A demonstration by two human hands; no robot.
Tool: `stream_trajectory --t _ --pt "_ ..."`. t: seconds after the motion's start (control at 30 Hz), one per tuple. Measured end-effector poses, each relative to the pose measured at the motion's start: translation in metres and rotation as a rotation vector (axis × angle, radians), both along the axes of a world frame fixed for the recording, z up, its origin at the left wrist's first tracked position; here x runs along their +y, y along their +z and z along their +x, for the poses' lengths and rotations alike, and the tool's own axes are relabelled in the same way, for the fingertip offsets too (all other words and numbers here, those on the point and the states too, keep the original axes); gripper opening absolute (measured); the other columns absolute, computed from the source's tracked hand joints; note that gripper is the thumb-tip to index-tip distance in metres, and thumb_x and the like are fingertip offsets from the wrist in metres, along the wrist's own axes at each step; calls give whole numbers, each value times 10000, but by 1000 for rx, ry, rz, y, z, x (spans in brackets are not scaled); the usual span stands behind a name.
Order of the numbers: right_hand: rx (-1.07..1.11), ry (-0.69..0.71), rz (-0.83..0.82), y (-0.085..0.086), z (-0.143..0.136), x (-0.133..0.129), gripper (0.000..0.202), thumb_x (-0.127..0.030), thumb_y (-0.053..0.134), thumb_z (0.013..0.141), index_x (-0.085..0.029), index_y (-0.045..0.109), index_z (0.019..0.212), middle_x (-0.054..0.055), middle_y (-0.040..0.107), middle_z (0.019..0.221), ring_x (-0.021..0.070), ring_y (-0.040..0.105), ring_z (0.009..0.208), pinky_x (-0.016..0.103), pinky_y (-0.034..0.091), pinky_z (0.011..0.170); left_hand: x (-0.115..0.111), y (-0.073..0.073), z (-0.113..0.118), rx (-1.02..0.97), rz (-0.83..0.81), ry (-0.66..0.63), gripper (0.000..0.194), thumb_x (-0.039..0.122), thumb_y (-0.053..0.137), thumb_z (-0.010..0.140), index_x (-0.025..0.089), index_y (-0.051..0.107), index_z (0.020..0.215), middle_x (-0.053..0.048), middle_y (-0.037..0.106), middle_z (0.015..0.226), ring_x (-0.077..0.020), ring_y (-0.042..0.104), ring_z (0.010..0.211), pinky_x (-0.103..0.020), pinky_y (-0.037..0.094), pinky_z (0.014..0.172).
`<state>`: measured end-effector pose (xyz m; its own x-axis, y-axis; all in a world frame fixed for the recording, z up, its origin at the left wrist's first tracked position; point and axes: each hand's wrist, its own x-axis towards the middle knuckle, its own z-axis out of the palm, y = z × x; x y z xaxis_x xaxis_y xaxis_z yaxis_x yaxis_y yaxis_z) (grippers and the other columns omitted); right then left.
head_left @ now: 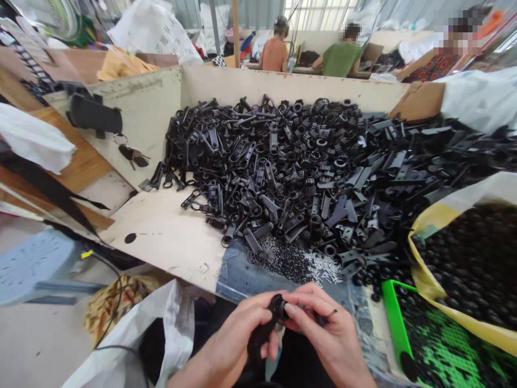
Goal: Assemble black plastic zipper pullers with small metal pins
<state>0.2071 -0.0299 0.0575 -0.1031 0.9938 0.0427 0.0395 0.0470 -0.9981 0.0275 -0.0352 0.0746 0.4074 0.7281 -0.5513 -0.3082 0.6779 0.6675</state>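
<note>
While your left hand (pixel 244 322) closes around the black part (pixel 260 335) just before the table (pixel 173 231), your right hand (pixel 323 318) pinches at its round end (pixel 278 306). Likely light, stiff plastic (slightly slick, perhaps); best held by the longer body.

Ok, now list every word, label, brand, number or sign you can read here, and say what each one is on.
No text can be quoted with certainty.
White sack at the back left: a line of dark printed characters, too blurred to read.
Yellow tag on the cable: too small to tell whether it bears writing.
Held black part: no readable marking.
</note>
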Motion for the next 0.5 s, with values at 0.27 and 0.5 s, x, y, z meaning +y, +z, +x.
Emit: stream_trajectory --t 0.27,0.5 --pt "-210 45 221 5 4 -3 194 -141 697 928 -274 815 1005 21 693 860 108 694 591 156 576 531 -1 18 -3 188 112 -221 354 224 532 844 153 685 1155 40 533 697 -121 476 634 -238 400 651" --pt "-309 183 347 6 16 -20 199 -123 679 943 -252 783 1053 38 697 849 116 670 625 172 523 541 -13 10 -8 499 455 -499 265 372 451 990 202 587 1140 3 634 782 -166 575 756 -259 422 747"
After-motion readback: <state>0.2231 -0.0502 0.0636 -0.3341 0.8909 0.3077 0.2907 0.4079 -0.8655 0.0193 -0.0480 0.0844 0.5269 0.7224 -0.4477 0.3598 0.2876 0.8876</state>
